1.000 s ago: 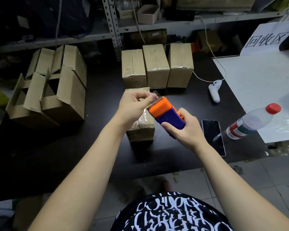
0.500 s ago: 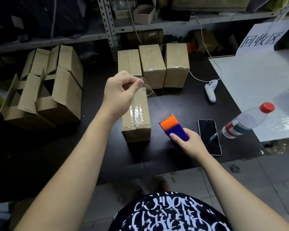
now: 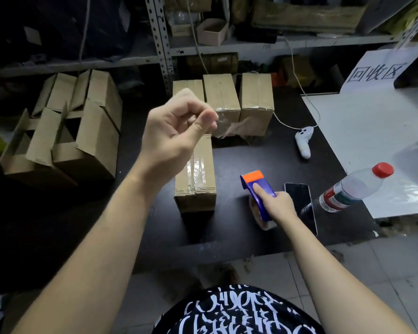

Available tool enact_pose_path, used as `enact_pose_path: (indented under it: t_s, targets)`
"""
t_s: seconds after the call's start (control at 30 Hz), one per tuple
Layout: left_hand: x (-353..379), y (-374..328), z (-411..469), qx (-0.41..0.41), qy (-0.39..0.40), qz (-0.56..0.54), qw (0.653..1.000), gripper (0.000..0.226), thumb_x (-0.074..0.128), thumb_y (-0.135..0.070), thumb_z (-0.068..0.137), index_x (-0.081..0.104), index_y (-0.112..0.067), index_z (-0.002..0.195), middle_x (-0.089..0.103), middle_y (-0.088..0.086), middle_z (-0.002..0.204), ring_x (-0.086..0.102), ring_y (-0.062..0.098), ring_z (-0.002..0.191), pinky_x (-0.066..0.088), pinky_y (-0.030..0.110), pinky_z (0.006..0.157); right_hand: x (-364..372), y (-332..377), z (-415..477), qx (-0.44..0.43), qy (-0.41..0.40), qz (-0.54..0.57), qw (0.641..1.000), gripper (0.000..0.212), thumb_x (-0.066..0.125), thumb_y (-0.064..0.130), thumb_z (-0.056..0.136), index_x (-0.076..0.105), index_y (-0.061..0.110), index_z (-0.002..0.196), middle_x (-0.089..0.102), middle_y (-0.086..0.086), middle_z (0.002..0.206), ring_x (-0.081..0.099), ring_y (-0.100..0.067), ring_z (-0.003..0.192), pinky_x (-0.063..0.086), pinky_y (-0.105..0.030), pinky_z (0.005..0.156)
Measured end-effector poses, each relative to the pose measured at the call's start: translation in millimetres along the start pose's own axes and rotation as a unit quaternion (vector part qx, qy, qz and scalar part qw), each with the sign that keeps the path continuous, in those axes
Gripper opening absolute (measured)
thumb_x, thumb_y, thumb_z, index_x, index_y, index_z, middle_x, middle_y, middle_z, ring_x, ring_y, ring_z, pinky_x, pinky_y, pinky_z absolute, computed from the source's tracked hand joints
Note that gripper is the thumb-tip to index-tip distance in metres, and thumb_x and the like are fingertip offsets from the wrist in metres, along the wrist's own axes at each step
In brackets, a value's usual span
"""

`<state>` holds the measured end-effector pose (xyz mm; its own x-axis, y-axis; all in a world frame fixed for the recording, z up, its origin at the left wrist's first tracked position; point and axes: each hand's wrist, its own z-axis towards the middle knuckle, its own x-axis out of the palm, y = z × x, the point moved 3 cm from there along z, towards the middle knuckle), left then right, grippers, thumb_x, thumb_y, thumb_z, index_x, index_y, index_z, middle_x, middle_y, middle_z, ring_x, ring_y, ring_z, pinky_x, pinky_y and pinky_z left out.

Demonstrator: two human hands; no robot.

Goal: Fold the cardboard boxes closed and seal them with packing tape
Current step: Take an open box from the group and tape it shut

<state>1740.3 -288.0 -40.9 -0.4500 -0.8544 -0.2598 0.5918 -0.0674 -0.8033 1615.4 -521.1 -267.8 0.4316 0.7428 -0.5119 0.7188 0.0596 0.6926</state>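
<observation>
Your right hand (image 3: 279, 204) has brought the tape dispenser (image 3: 252, 177) down from over the box to the counter (image 3: 237, 157) near its front edge, and grips it with the forefinger laid straight along the blue body. The taped box (image 3: 195, 182) lies just left of the dispenser, not touching it. Your left hand (image 3: 176, 131) has risen higher above the box's far end, fingers curled, thumb and fingertips pinching a blurred scrap of clear tape (image 3: 221, 127), in front of the three sealed boxes (image 3: 223, 97) at the back.
</observation>
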Motion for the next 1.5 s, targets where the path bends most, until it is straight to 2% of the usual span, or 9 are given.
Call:
enact_pose_path:
  t_s: [0.2, 0.3, 0.5, 0.67, 0.8, 1.0, 1.2, 1.37, 1.5]
  targets:
    - [-5, 11, -1, -0.118, 0.022, -0.076, 0.990, 0.005, 0.075, -0.005, 0.093, 0.071, -0.002, 0.093, 0.071, 0.006, 0.082, 0.068, 0.016, 0.074, 0.054, 0.025, 0.075, 20, 6, -11, -0.189, -0.111, -0.267, 0.938, 0.054, 0.073, 0.068, 0.079, 0.068, 0.018, 0.099, 0.070, 0.000, 0.102, 0.067, -0.030, 0.099, 0.049, -0.036, 0.075]
    - [-2, 15, -9, -0.139, 0.015, -0.094, 0.986, 0.007, 0.077, 0.002, 0.089, 0.071, -0.001, 0.091, 0.072, 0.002, 0.081, 0.068, 0.016, 0.072, 0.055, 0.025, 0.073, 34, 0, -18, -0.205, -0.076, -0.357, 0.908, 0.052, 0.077, 0.062, 0.080, 0.059, 0.013, 0.087, 0.065, -0.007, 0.089, 0.065, -0.029, 0.089, 0.040, -0.035, 0.068]
    - [-8, 19, -19, -0.173, 0.015, -0.093, 0.980, 0.008, 0.077, 0.001, 0.089, 0.072, -0.005, 0.090, 0.073, 0.000, 0.082, 0.067, 0.016, 0.069, 0.055, 0.025, 0.071, 22, 31, -37, -0.255, -0.168, -0.141, 0.942, 0.035, 0.068, 0.052, 0.080, 0.069, 0.017, 0.079, 0.071, -0.002, 0.078, 0.069, -0.030, 0.082, 0.053, -0.035, 0.072]
    - [-15, 25, -29, -0.202, 0.035, -0.084, 0.975, 0.006, 0.077, -0.003, 0.089, 0.073, -0.004, 0.092, 0.073, 0.000, 0.082, 0.068, 0.016, 0.070, 0.055, 0.025, 0.072, 27, 120, -91, -0.386, 0.181, 0.131, 0.895, 0.055, 0.053, 0.019, 0.081, 0.061, 0.027, 0.134, 0.067, 0.010, 0.132, 0.055, -0.007, 0.129, 0.044, -0.026, 0.107]
    - [-24, 27, -38, -0.226, 0.023, -0.070, 0.971, 0.006, 0.074, -0.006, 0.092, 0.073, -0.001, 0.095, 0.072, 0.001, 0.074, 0.068, 0.013, 0.069, 0.052, 0.017, 0.070, 33, 137, -112, -0.358, 0.294, 0.157, 0.872, 0.023, 0.063, 0.002, 0.089, 0.070, -0.005, 0.110, 0.073, -0.022, 0.100, 0.068, -0.019, 0.096, 0.054, -0.028, 0.090]
    - [-35, 39, -61, -0.248, -0.139, 0.013, 0.959, 0.010, 0.073, -0.018, 0.097, 0.079, -0.010, 0.092, 0.074, 0.001, 0.073, 0.065, 0.002, 0.068, 0.050, 0.016, 0.070, 28, 113, -96, -0.266, 0.255, 0.148, 0.918, 0.024, 0.084, 0.018, 0.086, 0.075, -0.002, 0.096, 0.071, -0.012, 0.074, 0.061, -0.011, 0.058, 0.050, -0.021, 0.058]
    - [-27, 66, -102, -0.332, -0.251, 0.008, 0.909, 0.006, 0.076, -0.018, 0.095, 0.081, -0.017, 0.093, 0.078, 0.002, 0.078, 0.076, 0.020, 0.083, 0.059, 0.022, 0.080, 32, 86, -75, -0.140, 0.257, 0.185, 0.938, 0.029, 0.085, 0.033, 0.075, 0.074, 0.006, 0.078, 0.064, -0.002, 0.066, 0.056, -0.016, 0.064, 0.051, -0.024, 0.064]
    - [-18, 85, -131, -0.409, -0.312, -0.026, 0.857, 0.013, 0.077, -0.019, 0.094, 0.078, -0.024, 0.082, 0.077, 0.007, 0.074, 0.064, 0.011, 0.058, 0.049, 0.030, 0.068, 38, 65, -74, -0.047, 0.276, 0.124, 0.952, 0.013, 0.084, 0.029, 0.084, 0.079, 0.019, 0.079, 0.078, 0.002, 0.082, 0.071, -0.006, 0.079, 0.049, -0.026, 0.079]
    - [-15, 90, -141, -0.437, -0.331, -0.043, 0.835, 0.016, 0.075, -0.019, 0.096, 0.077, -0.025, 0.081, 0.076, -0.004, 0.071, 0.076, 0.022, 0.084, 0.055, 0.036, 0.082, 34, 62, -70, -0.019, 0.235, 0.104, 0.966, 0.023, 0.088, 0.031, 0.079, 0.073, 0.019, 0.068, 0.073, 0.001, 0.076, 0.063, -0.008, 0.071, 0.039, -0.025, 0.066]
